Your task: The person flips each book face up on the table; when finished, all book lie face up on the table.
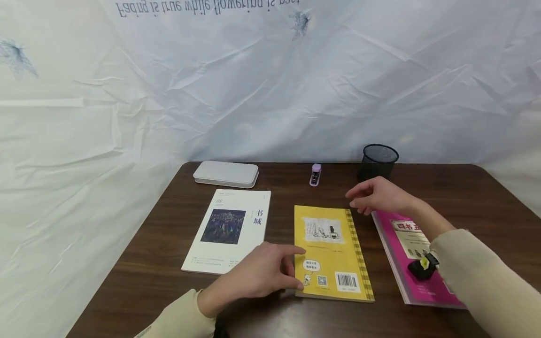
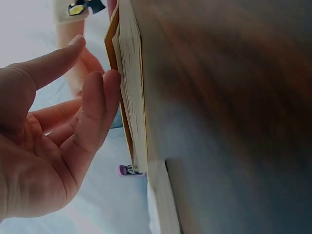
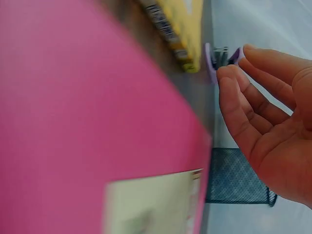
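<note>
the bench is dark brown wood, backed by a creased white sheet with faint upside-down print.

the yellow book lies flat in the middle of the bench, back cover up: a small drawing in a pale panel near the top, a speech bubble, a qr code and a barcode near the bottom, and a checked strip down its right edge. it sits between a white book on its left and a pink book on its right, apart from both. the white book carries a dark picture on its cover.

the left hand rests at the yellow book's lower left corner, fingers straight and loosely spread, the fingertips touching the cover edge; the left wrist view shows a fingertip against the book's page edges. the right hand hovers above the bench by the book's upper right corner, fingers relaxed and slightly bent, holding nothing. the two hands are well apart.

a flat white case lies closed at the back left; what it holds cannot be seen. a black mesh cup stands at the back right, just behind the right hand; its inside is not visible. a small purple stapler sits between them.
</note>
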### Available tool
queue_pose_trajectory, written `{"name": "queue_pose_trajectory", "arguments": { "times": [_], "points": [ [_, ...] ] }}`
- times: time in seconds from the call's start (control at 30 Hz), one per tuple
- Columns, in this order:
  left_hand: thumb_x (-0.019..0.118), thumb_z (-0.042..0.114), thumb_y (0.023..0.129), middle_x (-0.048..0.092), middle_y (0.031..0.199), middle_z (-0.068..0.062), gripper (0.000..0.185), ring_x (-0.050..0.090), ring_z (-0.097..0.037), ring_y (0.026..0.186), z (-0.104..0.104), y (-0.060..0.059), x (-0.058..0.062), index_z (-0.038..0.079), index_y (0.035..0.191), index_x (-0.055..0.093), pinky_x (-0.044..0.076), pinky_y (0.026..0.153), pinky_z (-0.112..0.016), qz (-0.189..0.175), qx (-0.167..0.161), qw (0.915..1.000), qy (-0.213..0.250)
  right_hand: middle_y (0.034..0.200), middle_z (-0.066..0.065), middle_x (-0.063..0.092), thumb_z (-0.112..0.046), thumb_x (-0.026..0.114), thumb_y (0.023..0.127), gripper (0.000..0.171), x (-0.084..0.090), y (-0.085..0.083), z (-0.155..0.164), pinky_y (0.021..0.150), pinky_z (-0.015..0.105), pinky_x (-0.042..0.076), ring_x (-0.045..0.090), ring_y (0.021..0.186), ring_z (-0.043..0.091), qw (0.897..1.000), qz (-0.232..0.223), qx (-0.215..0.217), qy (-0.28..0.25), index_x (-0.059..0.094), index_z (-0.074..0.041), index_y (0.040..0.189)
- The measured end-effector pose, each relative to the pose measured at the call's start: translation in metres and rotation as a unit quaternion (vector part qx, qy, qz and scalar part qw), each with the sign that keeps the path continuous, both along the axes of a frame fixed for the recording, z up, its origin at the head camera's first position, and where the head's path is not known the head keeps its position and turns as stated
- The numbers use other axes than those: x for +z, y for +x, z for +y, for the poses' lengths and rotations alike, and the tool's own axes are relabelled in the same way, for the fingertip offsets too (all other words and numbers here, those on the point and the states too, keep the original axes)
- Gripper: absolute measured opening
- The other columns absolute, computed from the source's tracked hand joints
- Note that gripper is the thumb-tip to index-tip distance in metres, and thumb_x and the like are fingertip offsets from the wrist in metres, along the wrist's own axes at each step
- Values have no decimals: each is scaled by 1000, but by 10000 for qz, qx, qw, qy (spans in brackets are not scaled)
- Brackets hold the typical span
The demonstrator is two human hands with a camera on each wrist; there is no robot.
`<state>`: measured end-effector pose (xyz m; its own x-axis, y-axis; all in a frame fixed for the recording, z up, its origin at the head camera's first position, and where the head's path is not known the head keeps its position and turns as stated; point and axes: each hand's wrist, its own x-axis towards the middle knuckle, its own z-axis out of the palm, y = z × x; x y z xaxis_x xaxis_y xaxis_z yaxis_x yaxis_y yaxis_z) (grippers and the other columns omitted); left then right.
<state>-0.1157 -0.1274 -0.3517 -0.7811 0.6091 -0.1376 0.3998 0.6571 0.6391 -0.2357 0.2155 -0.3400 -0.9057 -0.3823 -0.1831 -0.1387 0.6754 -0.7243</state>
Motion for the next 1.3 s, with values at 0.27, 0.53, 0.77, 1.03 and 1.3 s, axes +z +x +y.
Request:
{"name": "queue_pose_trajectory", "arguments": {
  "times": [0.27,0.53,0.77,1.03,1.3],
  "points": [
    [94,26,80,61,74,15,69,54,0,64,3,-3,-16,12,142,67,46,66,-18,-167,99,9998,23,112,12,74,-17,73,100,42,-20,1,1,82,31,62,66,92,23,9995,-299,-58,-119,67,2,137],
    [99,31,73,59,78,15,84,53,0,70,6,-2,-21,11,147,63,46,72,-17,157,-107,9995,-257,102,10,73,-17,73,100,42,-30,2,1,79,31,62,65,87,22,9993,-344,-140,-55,67,2,137],
    [98,34,73,57,79,14,76,51,-2,69,8,-2,-20,12,136,62,45,69,-19,327,-117,9981,-518,104,11,75,-15,73,100,41,-34,-1,2,73,31,61,66,84,20,9995,-271,-114,-68,67,6,135],
    [96,31,78,58,81,12,74,51,-3,71,6,-8,-20,5,137,59,45,72,-19,347,-38,9985,-418,107,13,75,-17,71,101,41,-34,-1,0,73,31,61,69,84,20,9985,-344,-417,-103,67,6,134],
    [94,31,79,54,83,10,50,49,-5,74,6,-11,-23,13,113,62,43,69,-20,686,27,9964,-493,111,14,76,-16,69,102,44,-35,-2,0,74,31,62,71,85,19,9966,-536,-573,-256,63,8,139]
  ]
}}
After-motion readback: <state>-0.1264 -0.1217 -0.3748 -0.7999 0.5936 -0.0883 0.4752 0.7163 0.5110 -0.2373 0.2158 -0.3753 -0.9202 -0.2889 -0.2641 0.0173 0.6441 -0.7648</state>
